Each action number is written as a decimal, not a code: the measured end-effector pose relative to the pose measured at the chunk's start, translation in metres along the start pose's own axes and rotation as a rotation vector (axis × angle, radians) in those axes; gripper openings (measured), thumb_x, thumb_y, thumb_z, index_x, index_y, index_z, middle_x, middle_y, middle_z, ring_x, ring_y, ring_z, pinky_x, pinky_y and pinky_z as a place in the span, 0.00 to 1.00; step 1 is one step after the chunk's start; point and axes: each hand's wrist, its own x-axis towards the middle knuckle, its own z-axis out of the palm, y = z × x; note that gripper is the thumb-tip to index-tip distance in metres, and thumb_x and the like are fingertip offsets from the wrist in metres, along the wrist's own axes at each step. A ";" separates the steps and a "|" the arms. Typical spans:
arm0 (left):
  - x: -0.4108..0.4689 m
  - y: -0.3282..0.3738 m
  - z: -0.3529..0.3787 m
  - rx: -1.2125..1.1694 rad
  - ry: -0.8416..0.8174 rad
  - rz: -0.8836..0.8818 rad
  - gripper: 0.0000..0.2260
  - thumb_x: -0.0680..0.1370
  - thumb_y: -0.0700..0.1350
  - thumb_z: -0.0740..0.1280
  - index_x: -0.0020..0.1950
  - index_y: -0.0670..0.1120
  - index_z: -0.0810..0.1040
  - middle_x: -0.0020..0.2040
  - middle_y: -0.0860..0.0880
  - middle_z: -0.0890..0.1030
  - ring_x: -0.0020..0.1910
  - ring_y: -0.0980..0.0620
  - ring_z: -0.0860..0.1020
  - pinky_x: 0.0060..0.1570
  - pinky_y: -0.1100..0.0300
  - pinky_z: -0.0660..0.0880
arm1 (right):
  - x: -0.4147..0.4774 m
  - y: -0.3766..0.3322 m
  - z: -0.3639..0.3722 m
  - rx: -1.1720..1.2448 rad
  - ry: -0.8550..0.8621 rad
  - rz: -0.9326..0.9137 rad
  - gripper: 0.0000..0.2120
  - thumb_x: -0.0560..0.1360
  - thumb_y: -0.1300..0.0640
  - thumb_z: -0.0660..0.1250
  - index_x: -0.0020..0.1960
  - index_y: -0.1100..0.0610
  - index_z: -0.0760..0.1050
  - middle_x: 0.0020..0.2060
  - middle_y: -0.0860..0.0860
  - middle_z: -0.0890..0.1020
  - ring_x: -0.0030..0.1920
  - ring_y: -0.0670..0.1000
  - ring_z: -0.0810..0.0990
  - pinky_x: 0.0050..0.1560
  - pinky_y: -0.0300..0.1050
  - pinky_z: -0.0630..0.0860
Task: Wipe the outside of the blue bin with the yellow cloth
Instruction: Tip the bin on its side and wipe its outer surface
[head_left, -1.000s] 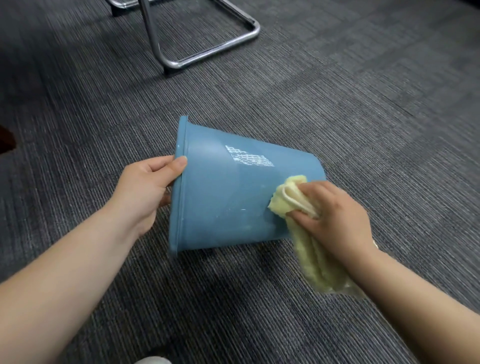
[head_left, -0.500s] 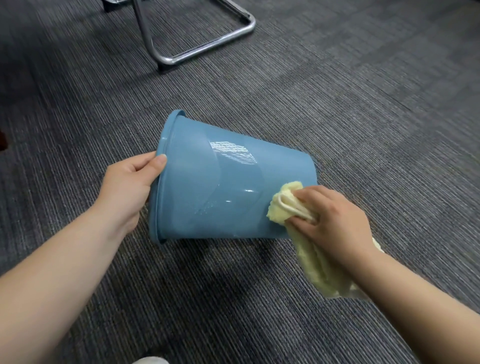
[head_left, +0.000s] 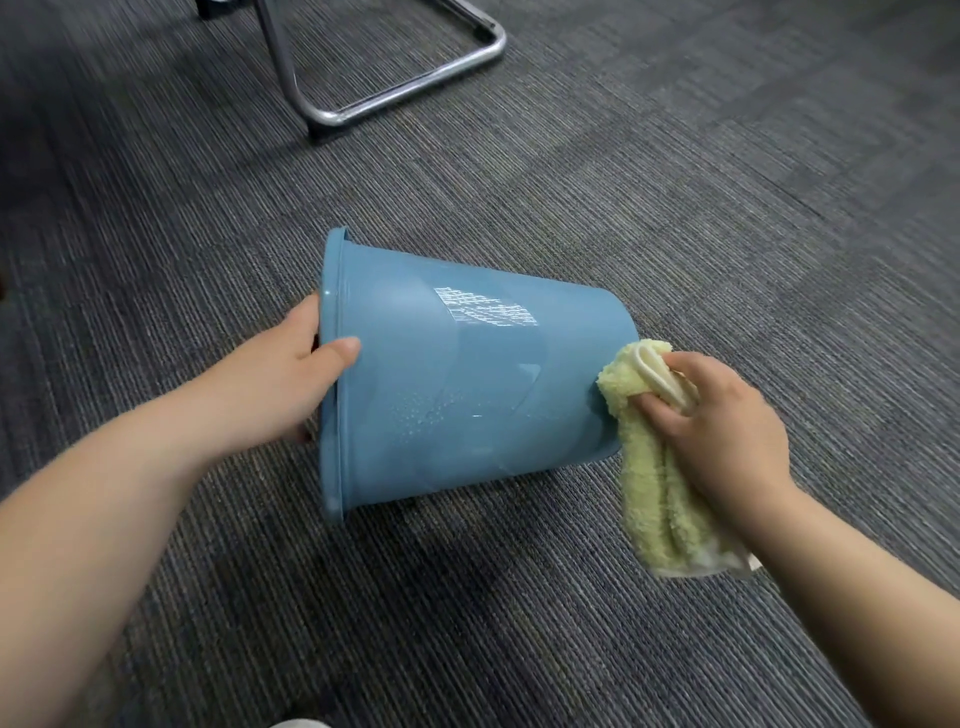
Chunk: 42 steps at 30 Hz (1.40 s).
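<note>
Between your left hand (head_left: 280, 384), fingers clamping its rim, and your right hand (head_left: 727, 431), fingers bunched round the yellow cloth (head_left: 649, 493), the blue bin (head_left: 467, 405) lies tipped on the floor (head_left: 675, 208). Its wet wall looks slick; a hard stroke could roll it loose.

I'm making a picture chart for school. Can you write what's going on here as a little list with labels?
blue bin: tipped on its side, rim to the left, base to the right
left hand: grips the rim, thumb on the outside wall
right hand: holds the bunched yellow cloth
cloth contact: its top end touches the bin's wall near the base
bin wall: droplets and wet streaks show
floor: grey carpet
behind: metal chair frame
</note>
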 end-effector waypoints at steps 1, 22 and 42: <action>-0.002 0.000 -0.005 0.001 -0.106 -0.047 0.24 0.75 0.47 0.61 0.68 0.55 0.57 0.56 0.52 0.73 0.49 0.51 0.75 0.39 0.53 0.78 | 0.000 0.000 0.000 -0.003 -0.001 0.003 0.14 0.69 0.52 0.67 0.53 0.55 0.73 0.48 0.55 0.79 0.46 0.57 0.76 0.38 0.44 0.63; -0.023 0.005 0.021 -0.595 -0.170 -0.073 0.07 0.76 0.40 0.58 0.47 0.46 0.76 0.28 0.56 0.82 0.28 0.62 0.78 0.24 0.70 0.72 | -0.001 -0.030 -0.033 0.022 -0.017 -0.028 0.16 0.67 0.49 0.69 0.53 0.52 0.75 0.49 0.53 0.80 0.46 0.56 0.75 0.40 0.44 0.62; -0.015 0.018 0.031 -0.622 -0.048 -0.124 0.13 0.75 0.45 0.60 0.36 0.42 0.79 0.23 0.53 0.78 0.23 0.59 0.73 0.23 0.69 0.69 | -0.014 -0.104 -0.017 0.053 -0.245 -0.520 0.15 0.66 0.48 0.68 0.50 0.51 0.76 0.46 0.50 0.83 0.46 0.57 0.75 0.41 0.48 0.69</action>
